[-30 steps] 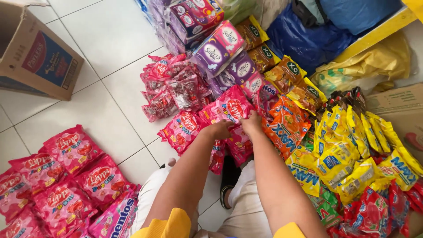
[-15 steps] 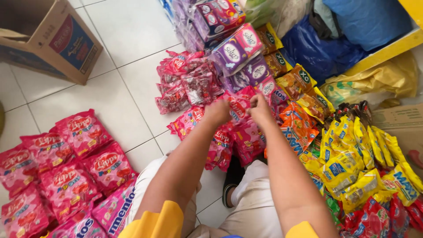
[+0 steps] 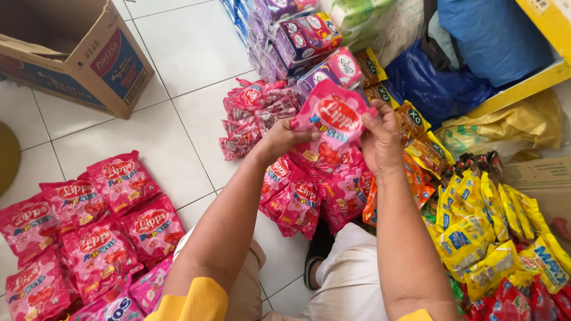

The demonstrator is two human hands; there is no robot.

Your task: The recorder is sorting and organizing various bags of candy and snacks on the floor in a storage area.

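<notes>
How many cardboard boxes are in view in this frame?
2. One open brown cardboard box lies on the floor tiles at the upper left; a second box shows partly at the right edge behind the yellow packets. More may sit out of frame.

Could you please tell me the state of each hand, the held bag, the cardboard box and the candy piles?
left hand: gripping the pink candy bag
right hand: gripping the same bag
pink candy bag: sealed, lifted
cardboard box: open, on its side
pink bags on the floor: sealed, lying flat
yellow packets: heaped
</notes>
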